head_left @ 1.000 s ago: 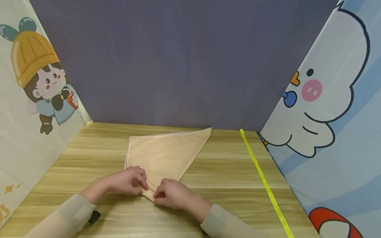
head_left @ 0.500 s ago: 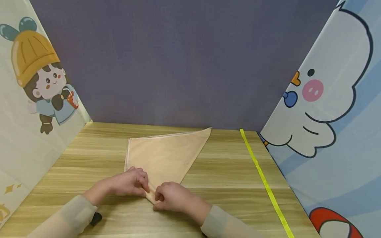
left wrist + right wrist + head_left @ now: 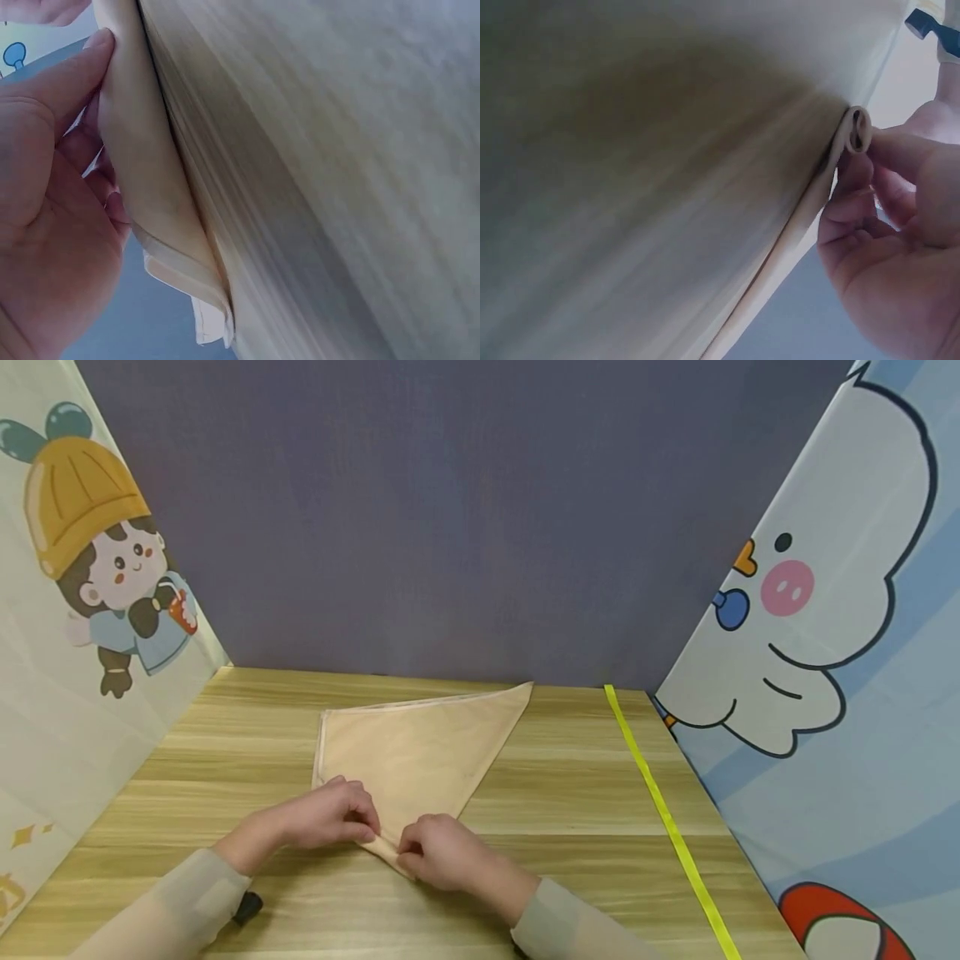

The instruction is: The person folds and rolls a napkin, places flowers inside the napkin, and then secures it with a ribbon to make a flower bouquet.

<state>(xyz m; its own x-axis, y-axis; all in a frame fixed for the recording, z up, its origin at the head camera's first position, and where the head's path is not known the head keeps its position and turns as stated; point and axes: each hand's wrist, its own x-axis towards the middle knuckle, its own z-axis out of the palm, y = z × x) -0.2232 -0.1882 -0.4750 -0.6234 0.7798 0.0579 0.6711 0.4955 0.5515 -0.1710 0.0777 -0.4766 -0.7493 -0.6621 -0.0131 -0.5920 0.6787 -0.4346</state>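
A peach-coloured cloth (image 3: 405, 752), folded in layers, lies on the wooden table with one corner pointing to the far right. Its near edge is turned into a narrow roll, which the left wrist view shows as a smooth tube (image 3: 139, 127). My left hand (image 3: 322, 817) pinches this roll between thumb and fingers. Just to the right, my right hand (image 3: 450, 856) pinches the roll near its lower right end. In the right wrist view the roll's spiral end (image 3: 859, 131) shows above the fingers of the right hand (image 3: 907, 225). The cloth's underside is hidden.
A yellow strip (image 3: 671, 818) runs along the right side of the wooden table (image 3: 555, 793). A dark grey panel (image 3: 465, 527) stands behind it. Printed cartoon walls stand on the left (image 3: 45, 710) and right (image 3: 862, 793).
Both hands have shifted slightly to the right along the rolled edge. The cloth's far left corner has slid a little toward me.
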